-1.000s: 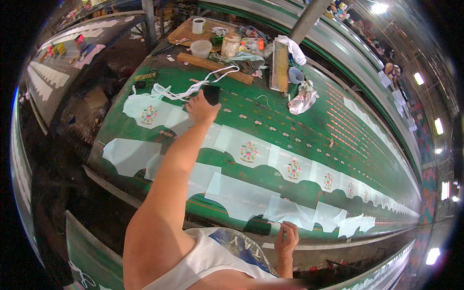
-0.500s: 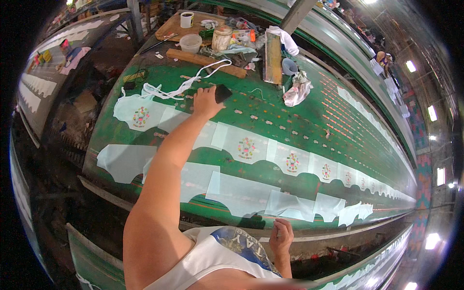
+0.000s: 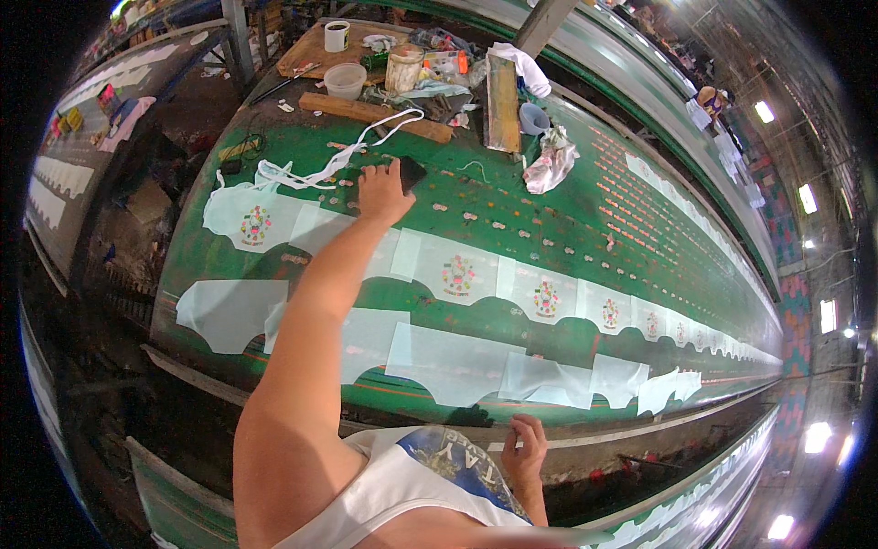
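My left hand [image 3: 384, 194] reaches across the green table and is closed on a flat black slab [image 3: 413, 173] that looks like a phone. The slab's left part is hidden by my fingers. Just beyond this hand lies a tangle of white cord [image 3: 340, 167]. Pale cut fabric pieces with a round colourful print [image 3: 458, 277] run in a row below the hand, and my forearm covers part of that row. Nearer me is a second row of plain pale pieces [image 3: 453, 364]. By the table's near edge my right hand [image 3: 525, 451] hangs with loosely bent fingers, apparently holding nothing.
A wooden bar [image 3: 375, 117] lies before a cluttered board with a white mug [image 3: 337, 37], a clear tub [image 3: 345, 81] and a jar [image 3: 403, 69]. A stained plank [image 3: 502, 101], a grey cup [image 3: 533, 119] and crumpled fabric [image 3: 551, 161] are further right. Another person [image 3: 710, 99] is far off.
The whole view has shifted slightly, so the table's things sit a little further left. My left hand stays on the black slab, and my right hand remains by the near edge.
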Motion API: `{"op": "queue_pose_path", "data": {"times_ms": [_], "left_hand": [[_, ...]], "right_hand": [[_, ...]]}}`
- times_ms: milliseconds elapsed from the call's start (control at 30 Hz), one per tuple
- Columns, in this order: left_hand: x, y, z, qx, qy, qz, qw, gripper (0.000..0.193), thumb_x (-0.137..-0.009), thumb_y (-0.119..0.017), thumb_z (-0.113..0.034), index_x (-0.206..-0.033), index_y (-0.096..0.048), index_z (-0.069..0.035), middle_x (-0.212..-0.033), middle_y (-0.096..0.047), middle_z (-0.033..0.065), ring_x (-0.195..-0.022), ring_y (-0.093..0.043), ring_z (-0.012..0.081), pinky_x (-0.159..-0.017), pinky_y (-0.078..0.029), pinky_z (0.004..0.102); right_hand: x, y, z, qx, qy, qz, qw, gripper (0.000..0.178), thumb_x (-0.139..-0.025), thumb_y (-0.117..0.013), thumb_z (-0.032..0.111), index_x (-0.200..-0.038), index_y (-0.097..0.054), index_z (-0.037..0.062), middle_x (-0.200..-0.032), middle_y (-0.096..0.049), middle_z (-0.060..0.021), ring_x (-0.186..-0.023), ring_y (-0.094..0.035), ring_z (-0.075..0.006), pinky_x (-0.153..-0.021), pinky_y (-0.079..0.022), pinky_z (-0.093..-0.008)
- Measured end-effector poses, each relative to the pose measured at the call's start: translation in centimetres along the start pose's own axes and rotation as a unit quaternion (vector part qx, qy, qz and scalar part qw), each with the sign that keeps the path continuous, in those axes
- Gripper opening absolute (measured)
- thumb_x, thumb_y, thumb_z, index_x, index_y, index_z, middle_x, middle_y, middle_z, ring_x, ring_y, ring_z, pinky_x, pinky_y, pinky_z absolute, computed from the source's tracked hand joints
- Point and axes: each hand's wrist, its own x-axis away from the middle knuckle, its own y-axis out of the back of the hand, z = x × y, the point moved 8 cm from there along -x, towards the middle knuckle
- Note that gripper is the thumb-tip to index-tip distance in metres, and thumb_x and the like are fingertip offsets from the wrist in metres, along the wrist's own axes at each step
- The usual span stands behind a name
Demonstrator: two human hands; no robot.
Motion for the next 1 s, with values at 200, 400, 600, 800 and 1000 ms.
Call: {"op": "queue_pose_path", "data": {"times_ms": [200, 400, 600, 800, 1000], "left_hand": [[0.0, 0.2, -0.8, -0.012, 0.036, 0.031, 0.999, 0.076, -0.077, -0.079, -0.037, -0.14, -0.05, -0.007, -0.123, -0.064, 0.017, -0.121, -0.054, 0.038, -0.102, -0.044, 0.0538], [0.2, -0.3, 0.0, 0.016, 0.033, 0.03, 0.999, 0.078, -0.076, -0.082, -0.037, -0.14, -0.05, -0.007, -0.123, -0.064, 0.0171, -0.122, -0.054, 0.0374, -0.101, -0.044, 0.0533], [2.8, 0.7, 0.5, 0.066, 0.001, -0.01, 0.998, 0.079, -0.078, -0.083, -0.036, -0.142, -0.048, -0.007, -0.133, -0.057, 0.0174, -0.126, -0.049, 0.0385, -0.103, -0.043, 0.0545], [8.2, 4.6, 0.7, 0.076, -0.028, -0.053, 0.995, 0.074, -0.08, -0.081, -0.03, -0.143, -0.049, -0.006, -0.142, -0.052, 0.019, -0.132, -0.044, 0.0389, -0.11, -0.036, 0.0546], [18.3, 11.1, 2.5, 0.104, -0.033, -0.075, 0.991, 0.068, -0.079, -0.081, -0.022, -0.138, -0.053, -0.006, -0.141, -0.053, 0.0198, -0.13, -0.046, 0.0407, -0.11, -0.036, 0.0536]], "right_hand": [[-0.3, 0.5, 1.2, 0.02, 0.008, -0.004, 1.0, 0.025, -0.08, -0.063, -0.012, -0.1, -0.067, 0.0015, -0.103, -0.069, -0.018, -0.092, -0.07, -0.0366, -0.077, -0.057, -0.0413], [1.0, 0.5, 0.4, 0.029, 0.0, -0.009, 1.0, 0.027, -0.079, -0.065, -0.01, -0.101, -0.068, 0.0043, -0.103, -0.07, -0.0169, -0.092, -0.07, -0.037, -0.077, -0.058, -0.0432], [2.0, 0.3, -0.7, -0.001, -0.017, 0.003, 1.0, 0.024, -0.081, -0.067, -0.009, -0.1, -0.067, 0.0051, -0.103, -0.07, -0.0168, -0.092, -0.071, -0.0377, -0.077, -0.058, -0.0448], [-0.2, 0.4, -2.0, -0.046, 0.05, 0.002, 0.998, 0.025, -0.08, -0.067, -0.011, -0.1, -0.066, 0.0025, -0.101, -0.07, -0.0184, -0.089, -0.07, -0.0377, -0.075, -0.058, -0.0438], [-2.5, -0.3, -4.2, -0.109, 0.086, 0.003, 0.99, 0.028, -0.079, -0.068, -0.012, -0.102, -0.065, 0.0032, -0.101, -0.07, -0.0188, -0.091, -0.07, -0.0381, -0.077, -0.058, -0.0448]]}}
